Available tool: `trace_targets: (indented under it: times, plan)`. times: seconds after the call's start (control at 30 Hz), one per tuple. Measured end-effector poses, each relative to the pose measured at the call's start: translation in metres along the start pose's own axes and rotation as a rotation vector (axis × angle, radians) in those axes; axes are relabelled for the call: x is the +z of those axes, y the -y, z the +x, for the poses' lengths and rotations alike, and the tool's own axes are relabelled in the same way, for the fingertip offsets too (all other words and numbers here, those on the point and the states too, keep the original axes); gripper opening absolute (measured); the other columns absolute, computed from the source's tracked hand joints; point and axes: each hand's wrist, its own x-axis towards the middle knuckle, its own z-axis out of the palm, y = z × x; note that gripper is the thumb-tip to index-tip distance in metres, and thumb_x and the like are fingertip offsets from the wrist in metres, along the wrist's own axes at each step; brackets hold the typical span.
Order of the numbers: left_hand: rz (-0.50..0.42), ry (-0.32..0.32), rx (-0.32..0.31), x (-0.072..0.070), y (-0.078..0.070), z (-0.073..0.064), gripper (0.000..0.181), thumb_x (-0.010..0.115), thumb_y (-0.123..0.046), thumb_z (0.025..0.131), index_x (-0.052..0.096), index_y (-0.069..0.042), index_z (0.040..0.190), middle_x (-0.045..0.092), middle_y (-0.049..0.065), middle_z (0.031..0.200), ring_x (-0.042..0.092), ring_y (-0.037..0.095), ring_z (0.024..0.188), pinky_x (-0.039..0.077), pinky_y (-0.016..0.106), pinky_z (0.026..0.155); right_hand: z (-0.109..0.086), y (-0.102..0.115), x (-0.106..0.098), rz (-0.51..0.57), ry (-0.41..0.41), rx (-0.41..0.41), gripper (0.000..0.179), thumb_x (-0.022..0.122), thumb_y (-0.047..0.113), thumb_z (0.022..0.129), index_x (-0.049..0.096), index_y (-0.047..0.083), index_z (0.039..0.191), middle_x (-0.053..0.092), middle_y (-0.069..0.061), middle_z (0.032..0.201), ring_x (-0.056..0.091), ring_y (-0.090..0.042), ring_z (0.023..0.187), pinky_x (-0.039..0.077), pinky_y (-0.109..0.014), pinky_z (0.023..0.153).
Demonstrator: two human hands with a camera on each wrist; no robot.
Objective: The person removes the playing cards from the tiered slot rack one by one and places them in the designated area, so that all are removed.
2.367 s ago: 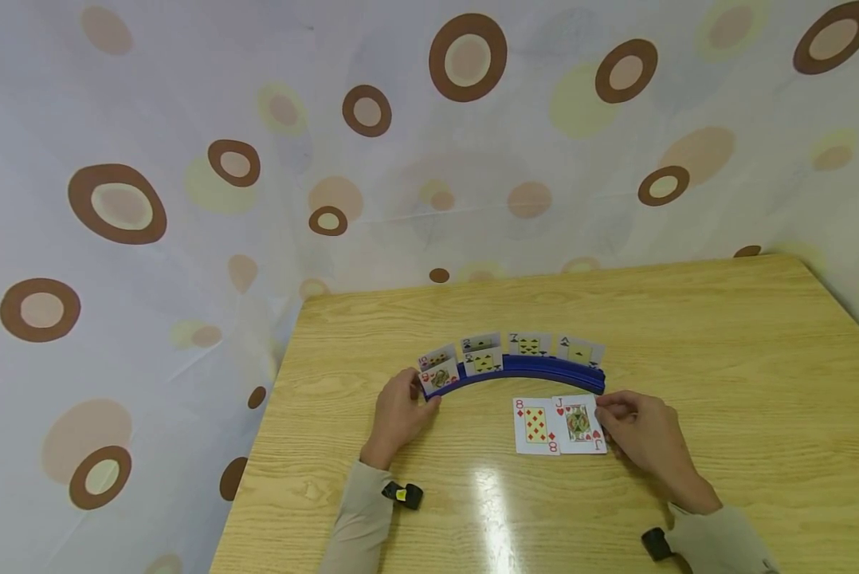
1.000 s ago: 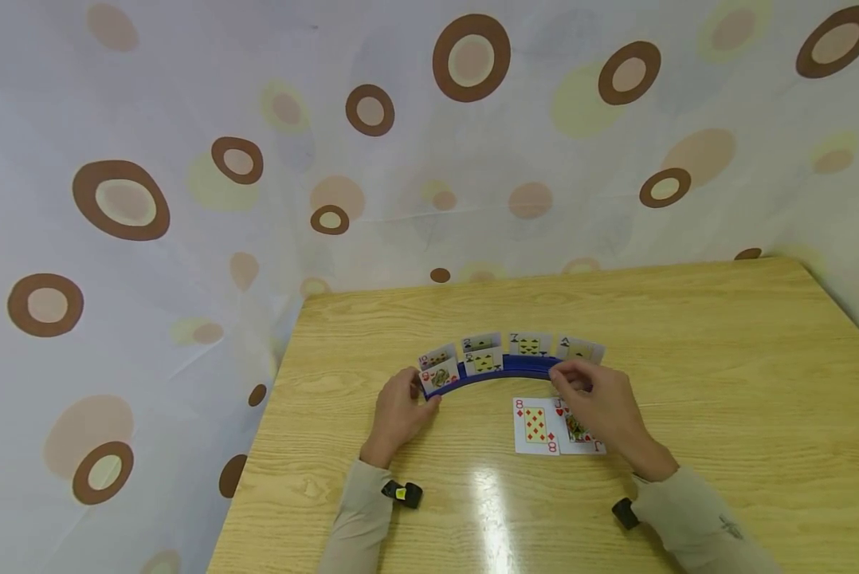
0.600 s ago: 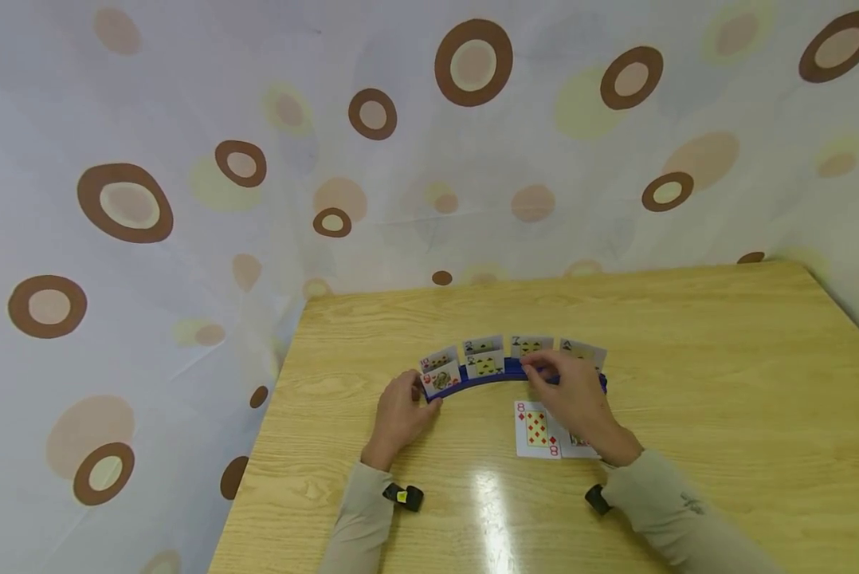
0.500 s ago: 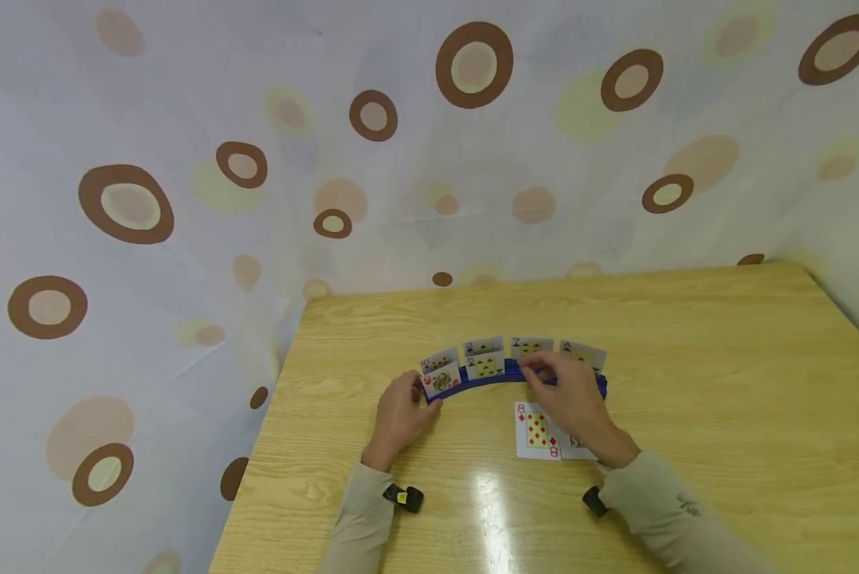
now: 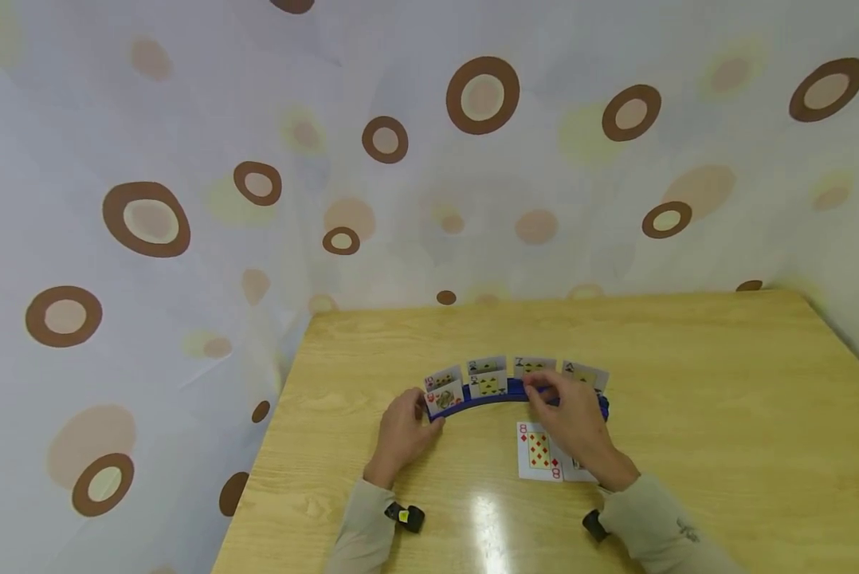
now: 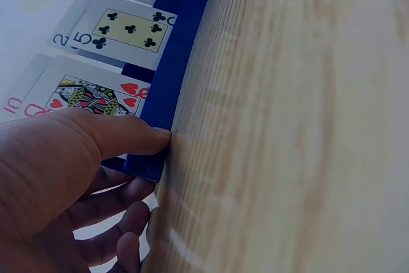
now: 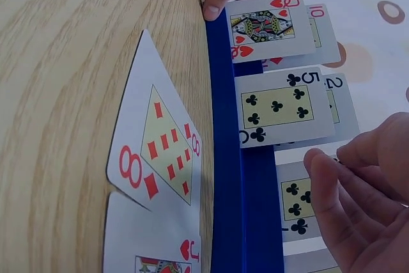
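My left hand [image 5: 402,430] grips the left end of a curved blue card holder [image 6: 171,103], its thumb pressed on the front edge. Playing cards stand in the holder: a queen of hearts [image 7: 263,28] before a ten [image 7: 328,38], a five of clubs [image 7: 281,110] before a two [image 7: 345,103], then a seven of clubs [image 7: 295,196] and an ace [image 5: 587,373]. My right hand [image 5: 576,414] is in front of the seven, thumb and forefinger close together at its face; I cannot tell whether they pinch it. Below lie an eight of diamonds [image 5: 533,452] and a partly covered jack of hearts [image 7: 160,263].
The holder stands on a pale wooden table [image 5: 723,414]. Behind the table and along its left hangs a white covering [image 5: 401,64] with brown and yellow ovals. Black straps [image 5: 405,517] circle both wrists over beige sleeves.
My right hand has left the jack's right edge and moved up and left, past the ace, to the seven. The left hand keeps its grip. The head view has tilted up slightly.
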Motion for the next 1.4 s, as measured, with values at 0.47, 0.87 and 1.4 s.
trace_targets:
  times: [0.47,0.87,1.4]
  plan:
    - [0.003,-0.029,0.024,0.004,0.003,-0.004,0.032,0.087,-0.020,0.093,0.069,-0.005,0.115,0.065,0.003,0.096,0.050,0.013,0.084,0.041,0.028,0.074,0.000,0.003,0.013,-0.008,-0.059,-0.001,0.020,0.079,0.001,0.097,0.080,0.003,0.117,0.084,-0.011,0.104,0.077,-0.020,0.079,0.058,-0.023,0.068]
    - [0.015,-0.050,0.042,0.003,0.001,-0.005,0.031,0.087,-0.019,0.092,0.069,-0.006,0.113,0.066,0.003,0.095,0.049,0.011,0.082,0.041,0.027,0.073,0.009,0.001,0.017,0.006,-0.022,0.049,0.018,0.078,0.005,0.100,0.081,0.006,0.118,0.084,-0.011,0.110,0.077,-0.020,0.082,0.058,-0.023,0.070]
    - [0.007,-0.048,0.043,0.005,0.004,-0.003,0.031,0.087,-0.020,0.092,0.069,-0.006,0.113,0.067,0.004,0.096,0.051,0.012,0.083,0.042,0.027,0.074,0.017,0.001,0.031,0.016,-0.045,0.106,0.011,0.080,0.005,0.097,0.082,0.003,0.108,0.084,-0.013,0.100,0.073,-0.011,0.070,0.055,-0.021,0.063]
